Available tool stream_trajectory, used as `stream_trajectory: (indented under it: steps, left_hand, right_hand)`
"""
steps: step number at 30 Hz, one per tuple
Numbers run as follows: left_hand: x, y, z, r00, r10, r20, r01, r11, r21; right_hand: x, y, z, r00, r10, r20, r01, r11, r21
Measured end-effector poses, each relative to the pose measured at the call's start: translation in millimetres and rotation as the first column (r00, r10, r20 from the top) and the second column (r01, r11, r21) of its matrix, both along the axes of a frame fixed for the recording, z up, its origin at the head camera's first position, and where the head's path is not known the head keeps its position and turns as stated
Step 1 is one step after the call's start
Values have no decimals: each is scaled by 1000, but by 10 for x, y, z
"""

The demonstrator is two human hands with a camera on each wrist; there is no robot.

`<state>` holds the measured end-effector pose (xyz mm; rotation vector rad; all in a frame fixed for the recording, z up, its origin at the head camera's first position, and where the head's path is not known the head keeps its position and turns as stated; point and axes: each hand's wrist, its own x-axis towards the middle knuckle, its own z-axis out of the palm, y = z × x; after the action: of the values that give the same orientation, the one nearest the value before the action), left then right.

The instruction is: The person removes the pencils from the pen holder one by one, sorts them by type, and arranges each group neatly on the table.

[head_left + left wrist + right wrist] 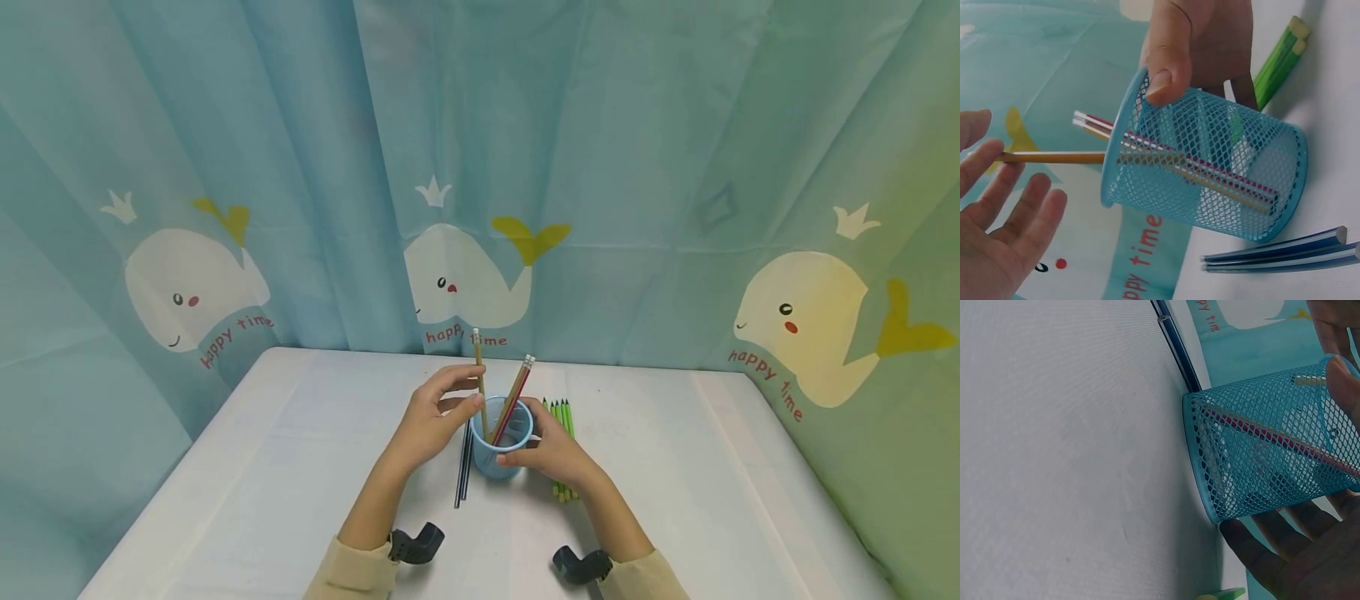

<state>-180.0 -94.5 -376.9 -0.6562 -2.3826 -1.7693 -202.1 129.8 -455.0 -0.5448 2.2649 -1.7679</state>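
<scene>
A light blue mesh pencil cup (pixel 495 468) stands near the middle of the table. My right hand (pixel 558 450) grips it from the right, thumb at the rim, as the left wrist view shows. My left hand (pixel 429 423) pinches the upper part of a yellow pencil (pixel 1060 157), whose lower end is inside the cup. Another yellow pencil (pixel 514 388) and a dark red pencil (pixel 513 408) lean together in the cup, their white-tipped ends above the rim.
Dark blue striped pencils (pixel 463 467) lie left of the cup. Several green pencils (pixel 568 421) lie to its right, partly behind my right hand. The white table (pixel 300 467) meets a blue-green curtain (pixel 637 167) with whale prints at the back.
</scene>
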Motion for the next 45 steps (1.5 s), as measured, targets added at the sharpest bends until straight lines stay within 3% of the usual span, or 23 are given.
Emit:
stream_trajectory:
  steps: [2,5,22,34,45]
  left_hand:
    - [-49,-14,-70,1000,6,-17,-6,1000,18]
    - [-56,-34,-82,999,4,-51,-1,999,49]
    - [14,-125,64,986,-18,-168,42,989,139]
    - [-21,-156,44,994,-31,-104,52,978,200]
    - [-126,-255,-58,999,1,-46,5,993,121]
  right_hand:
    - [2,-2,5,1000,-2,3,2,1000,0]
    - [4,-9,9,1000,-10,8,10,1000,3]
    - [2,-8,10,1000,-12,19,12,1000,2]
    - [2,-8,5,1000,-19,13,19,1000,9]
    - [-11,-4,-12,1000,-19,12,19,1000,7]
